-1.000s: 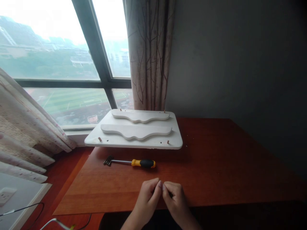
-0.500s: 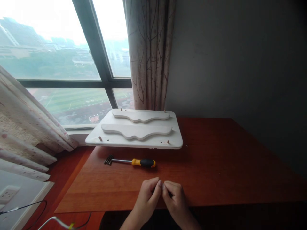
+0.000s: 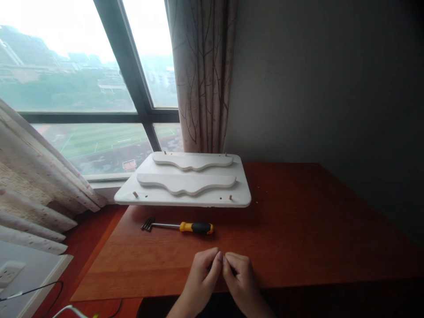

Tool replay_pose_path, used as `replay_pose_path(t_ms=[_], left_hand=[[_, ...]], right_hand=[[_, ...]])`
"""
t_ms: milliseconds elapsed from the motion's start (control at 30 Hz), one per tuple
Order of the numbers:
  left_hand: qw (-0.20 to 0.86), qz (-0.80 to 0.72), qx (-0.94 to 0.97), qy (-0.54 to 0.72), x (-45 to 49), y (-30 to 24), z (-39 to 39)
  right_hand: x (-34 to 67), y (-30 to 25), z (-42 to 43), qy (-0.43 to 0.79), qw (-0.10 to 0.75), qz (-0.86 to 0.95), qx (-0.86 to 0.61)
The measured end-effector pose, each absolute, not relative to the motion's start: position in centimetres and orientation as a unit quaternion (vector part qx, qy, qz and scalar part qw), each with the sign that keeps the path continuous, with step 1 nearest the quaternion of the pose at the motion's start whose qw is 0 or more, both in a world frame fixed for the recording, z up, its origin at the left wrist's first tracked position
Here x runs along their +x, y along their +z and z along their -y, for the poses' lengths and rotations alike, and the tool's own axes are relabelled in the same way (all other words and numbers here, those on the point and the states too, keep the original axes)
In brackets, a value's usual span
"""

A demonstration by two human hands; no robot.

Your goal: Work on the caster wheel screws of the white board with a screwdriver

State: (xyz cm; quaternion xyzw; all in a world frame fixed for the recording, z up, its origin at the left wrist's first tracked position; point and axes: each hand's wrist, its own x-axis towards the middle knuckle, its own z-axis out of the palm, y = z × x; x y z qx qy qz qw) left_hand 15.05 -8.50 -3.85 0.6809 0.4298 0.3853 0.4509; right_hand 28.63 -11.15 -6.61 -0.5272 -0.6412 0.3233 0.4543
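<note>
Left hand (image 3: pixel 201 277) and right hand (image 3: pixel 239 279), fingertips together, over the tabletop (image 3: pixel 314 229).
Both hands curled closed, thumb tips touching; whether anything is pinched between them cannot be told. Yellow-and-black-handled tool (image 3: pixel 185 227) lies crosswise just ahead of the left hand, untouched. White panel (image 3: pixel 185 199) lies farther ahead, beyond the tool.

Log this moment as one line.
left hand: thumb tip against right hand | held item: cannot tell | screwdriver: on table beyond hands | white panel: farther back
</note>
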Motion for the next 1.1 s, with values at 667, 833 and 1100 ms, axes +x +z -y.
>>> replay_pose_path(t_ms=[667, 833, 1100], left_hand=[[0.457, -0.423, 0.682, 0.385, 14.96, -4.11, 8.46], [0.451, -0.423, 0.683, 0.387, 15.0, -3.88, 8.53], [0.44, -0.436, 0.666, 0.415, 15.16, -3.76, 8.61]], right_hand=[[28.69, -6.2, 11.2, 0.316, 0.457, 0.651, -0.517], [28.63, -6.37, 11.12, 0.31, 0.454, 0.653, -0.521], [28.64, -5.91, 10.93, 0.287, 0.468, 0.663, -0.51]])
